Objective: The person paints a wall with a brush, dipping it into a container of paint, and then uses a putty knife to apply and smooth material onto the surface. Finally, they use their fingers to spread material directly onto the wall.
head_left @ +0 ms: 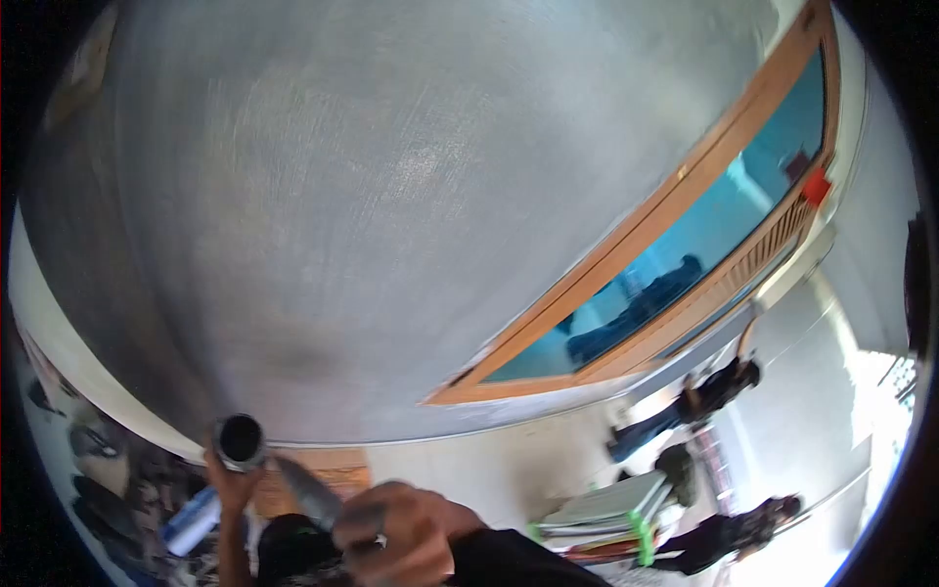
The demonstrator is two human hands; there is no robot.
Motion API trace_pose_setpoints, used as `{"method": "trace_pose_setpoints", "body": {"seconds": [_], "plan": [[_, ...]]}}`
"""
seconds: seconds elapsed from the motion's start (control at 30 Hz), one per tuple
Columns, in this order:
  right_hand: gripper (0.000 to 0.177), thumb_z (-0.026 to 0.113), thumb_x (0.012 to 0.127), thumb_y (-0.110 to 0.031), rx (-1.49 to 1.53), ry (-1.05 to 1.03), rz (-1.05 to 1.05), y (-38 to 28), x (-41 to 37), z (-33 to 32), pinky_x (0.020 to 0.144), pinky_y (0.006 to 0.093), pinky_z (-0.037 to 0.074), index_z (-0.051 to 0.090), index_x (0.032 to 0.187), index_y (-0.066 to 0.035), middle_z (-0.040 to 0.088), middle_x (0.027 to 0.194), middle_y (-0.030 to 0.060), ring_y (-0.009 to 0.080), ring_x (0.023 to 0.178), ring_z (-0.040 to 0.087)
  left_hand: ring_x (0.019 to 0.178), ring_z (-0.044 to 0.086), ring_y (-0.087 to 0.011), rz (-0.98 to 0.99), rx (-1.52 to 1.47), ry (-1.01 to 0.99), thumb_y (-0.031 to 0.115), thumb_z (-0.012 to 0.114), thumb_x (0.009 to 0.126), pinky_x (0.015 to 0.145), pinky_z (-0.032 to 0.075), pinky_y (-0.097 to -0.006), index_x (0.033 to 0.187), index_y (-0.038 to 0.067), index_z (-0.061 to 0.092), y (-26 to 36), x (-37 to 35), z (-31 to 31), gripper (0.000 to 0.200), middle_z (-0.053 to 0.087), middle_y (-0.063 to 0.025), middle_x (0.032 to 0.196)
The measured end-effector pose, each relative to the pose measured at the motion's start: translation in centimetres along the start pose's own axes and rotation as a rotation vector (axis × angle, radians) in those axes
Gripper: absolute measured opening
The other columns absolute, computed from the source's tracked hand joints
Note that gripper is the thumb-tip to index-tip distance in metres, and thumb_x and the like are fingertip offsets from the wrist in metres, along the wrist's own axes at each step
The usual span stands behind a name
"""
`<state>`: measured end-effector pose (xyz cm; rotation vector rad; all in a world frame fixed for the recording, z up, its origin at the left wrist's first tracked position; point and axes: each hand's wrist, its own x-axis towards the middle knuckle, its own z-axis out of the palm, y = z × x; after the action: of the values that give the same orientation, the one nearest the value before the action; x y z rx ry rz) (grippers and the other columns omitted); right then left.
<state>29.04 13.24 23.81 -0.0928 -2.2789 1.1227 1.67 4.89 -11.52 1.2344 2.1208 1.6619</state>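
We saw strong fisheye bending, with black corners. Daylight flooded in from the lower right, blowing out the floor (pixel 880 470) there. The grey wall (pixel 391 196) was evenly lit, and the hands (pixel 411 533) were motion-blurred and dim.

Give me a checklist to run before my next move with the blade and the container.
1. Left hand grips the round dark container: ok.
2. Right hand holds the grey blade, tip towards the container: ok.
3. Material on the blade: cannot tell, blurred.
4. Grey wall ahead, in view: ok.
5. Person below the window and person at lower right stand apart from both hands: ok.
6. Blue-and-white cylinder below the left hand, held or lying: cannot tell.
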Motion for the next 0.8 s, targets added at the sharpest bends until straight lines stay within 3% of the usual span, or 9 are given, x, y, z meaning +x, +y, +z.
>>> {"method": "trace_pose_setpoints", "body": {"seconds": [0.07,0.1,0.13,0.23,0.57,0.6,0.63,0.8], "plan": [[0.021,0.07,0.081,-0.013,-0.083,-0.053,0.079,-0.9,0.0,-2.2,0.086,0.0507,0.055,0.072,0.101,-0.004,0.07,0.084,0.0092,0.03,0.09,0.073,0.14,0.042,-0.034,-0.09,-0.159,0.059,0.02,0.096,0.06,0.117,0.034,-0.0467,0.158,0.001,0.026,-3.0,-1.5,1.4,0.122,0.044,-0.0188,0.147],[0.021,0.07,0.081,-0.013,-0.127,-0.061,0.118,-1.7,0.0,-2.9,0.085,0.0503,0.055,0.072,0.1,-0.004,0.07,0.083,0.0091,0.0299,0.089,0.073,0.141,0.042,-0.0331,-0.083,-0.084,0.062,0.016,0.094,0.062,0.118,0.033,-0.0461,0.158,0.001,0.026,-1.0,-2.2,0.8,0.118,0.042,-0.0181,0.15],[0.02,0.07,0.081,-0.013,-0.16,-0.069,0.152,-2.0,0.5,-3.3,0.085,0.0499,0.055,0.072,0.099,-0.004,0.07,0.083,0.009,0.0297,0.089,0.073,0.141,0.042,-0.0327,-0.169,-0.366,0.042,0.011,0.092,0.061,0.118,0.034,-0.0456,0.159,0.001,0.026,0.9,-1.8,0.2,0.119,0.041,-0.0181,0.151],[0.018,0.07,0.081,-0.013,-0.211,-0.104,0.213,-2.0,2.1,-3.2,0.083,0.0488,0.055,0.071,0.098,-0.004,0.069,0.083,0.0088,0.0292,0.087,0.073,0.136,0.047,-0.0314,-0.061,-0.113,0.197,0.006,0.09,0.053,0.116,0.037,-0.044,0.159,0.003,0.026,1.7,-2.3,-0.4,0.124,0.046,-0.0172,0.144],[0.013,0.069,0.081,-0.013,-0.385,-0.087,0.346,-2.2,7.5,-2.0,0.076,0.0449,0.056,0.069,0.091,-0.005,0.068,0.081,0.0081,0.0275,0.08,0.071,0.131,0.048,-0.0356,-0.199,-0.101,0.222,0.003,0.087,0.045,0.115,0.034,-0.0458,0.156,0.001,0.03,4.0,-2.9,-2.0,0.125,0.052,-0.0179,0.138],[0.013,0.069,0.081,-0.013,-0.403,-0.079,0.357,-2.1,7.9,-2.0,0.075,0.0445,0.056,0.069,0.091,-0.005,0.068,0.081,0.0081,0.0274,0.08,0.071,0.131,0.048,-0.0361,-0.22,-0.314,0.226,0.004,0.088,0.044,0.117,0.031,-0.046,0.154,0.0,0.033,3.9,-2.6,-1.7,0.124,0.054,-0.0173,0.138],[0.012,0.069,0.082,-0.013,-0.421,-0.069,0.374,-2.1,8.1,-1.9,0.074,0.0441,0.056,0.069,0.09,-0.005,0.068,0.081,0.008,0.0272,0.079,0.071,0.131,0.048,-0.0361,-0.242,-0.313,0.235,0.004,0.088,0.044,0.117,0.031,-0.046,0.154,0.0,0.033,3.6,-2.6,-1.5,0.124,0.054,-0.0173,0.138],[0.01,0.069,0.082,-0.013,-0.524,-0.025,0.43,-3.2,8.9,-2.0,0.071,0.0422,0.056,0.068,0.087,-0.005,0.067,0.08,0.0077,0.0263,0.076,0.07,0.132,0.048,-0.0346,-0.163,-0.249,0.289,0.007,0.092,0.043,0.117,0.028,-0.0455,0.152,0.001,0.036,3.9,-2.3,-1.5,0.123,0.054,-0.0162,0.141]]}}
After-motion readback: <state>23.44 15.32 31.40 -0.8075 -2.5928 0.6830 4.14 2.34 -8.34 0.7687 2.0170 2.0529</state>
